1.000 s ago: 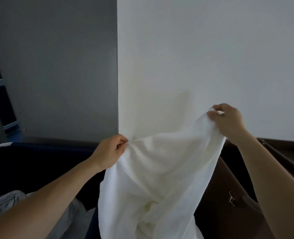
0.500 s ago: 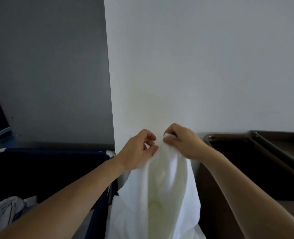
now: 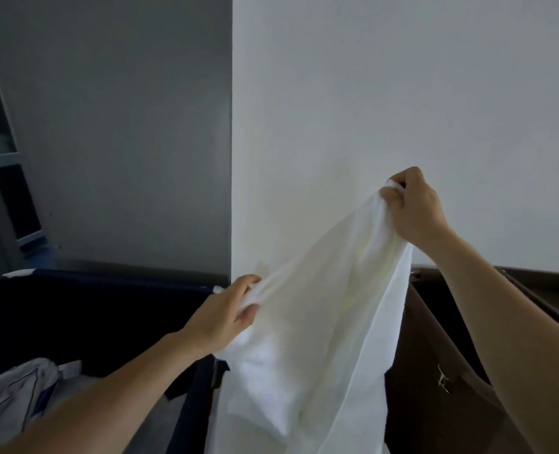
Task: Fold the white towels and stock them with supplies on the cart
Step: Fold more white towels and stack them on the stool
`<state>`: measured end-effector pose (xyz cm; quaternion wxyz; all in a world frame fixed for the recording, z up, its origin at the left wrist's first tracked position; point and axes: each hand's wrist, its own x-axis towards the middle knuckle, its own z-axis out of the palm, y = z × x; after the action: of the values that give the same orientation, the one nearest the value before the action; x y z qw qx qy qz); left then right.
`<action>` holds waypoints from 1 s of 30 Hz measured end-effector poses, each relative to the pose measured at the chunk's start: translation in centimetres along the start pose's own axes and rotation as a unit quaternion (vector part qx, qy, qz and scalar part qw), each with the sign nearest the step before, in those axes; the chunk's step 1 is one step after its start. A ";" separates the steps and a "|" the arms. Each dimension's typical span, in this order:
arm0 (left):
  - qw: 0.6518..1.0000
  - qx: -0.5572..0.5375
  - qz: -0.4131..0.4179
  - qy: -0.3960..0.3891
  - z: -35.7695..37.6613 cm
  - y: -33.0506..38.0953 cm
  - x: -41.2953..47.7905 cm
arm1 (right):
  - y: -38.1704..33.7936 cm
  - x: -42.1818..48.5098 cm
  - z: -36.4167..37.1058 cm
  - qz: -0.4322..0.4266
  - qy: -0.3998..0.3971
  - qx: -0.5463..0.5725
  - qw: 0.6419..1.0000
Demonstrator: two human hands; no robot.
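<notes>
I have the towel (image 3: 330, 306) up in the air in front of the wall (image 3: 402, 93), held at two points along its top edge. My left hand (image 3: 222, 317) is low and closer to me, fingers and thumb curled over a gathered bunch of cloth. My right hand (image 3: 415, 211) is higher and further out, pinching the far end of that edge between thumb and curled fingers.

The stretched edge runs on a slant, up from lower left to upper right, and the rest of the towel hangs slack below both hands, past the bottom of the view. It touches no surface that I can see.

What the next move turns on, as I judge it, is that slant: the two held points are not level, so the edge has to be evened before a fold will line up. The left hand has more cloth bunched in it.

The brown cart (image 3: 435, 339) is just behind and to the right of the hanging cloth, below my right forearm. The dark blue bin (image 3: 91, 299) is on the left.
</notes>
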<state>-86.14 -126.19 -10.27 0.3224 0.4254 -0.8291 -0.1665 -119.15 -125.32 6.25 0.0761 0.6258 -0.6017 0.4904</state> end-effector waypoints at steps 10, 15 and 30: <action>0.992 0.114 0.047 -0.037 -3.1 -1.9 -1.2 | 0.4 -0.1 2.1 0.057 -0.027 0.001 0.998; 0.986 0.154 0.052 -0.038 -3.8 -1.7 -1.6 | 0.1 -0.2 2.1 0.062 -0.026 0.005 0.998; 0.994 0.035 0.103 -0.004 -5.0 -1.6 -2.5 | 0.3 0.0 2.1 0.084 -0.005 0.017 0.996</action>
<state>-80.72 -125.10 -8.51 0.3194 0.3479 -0.8751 -0.1052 -118.33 -126.82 5.04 0.0212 0.5769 -0.6438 0.5023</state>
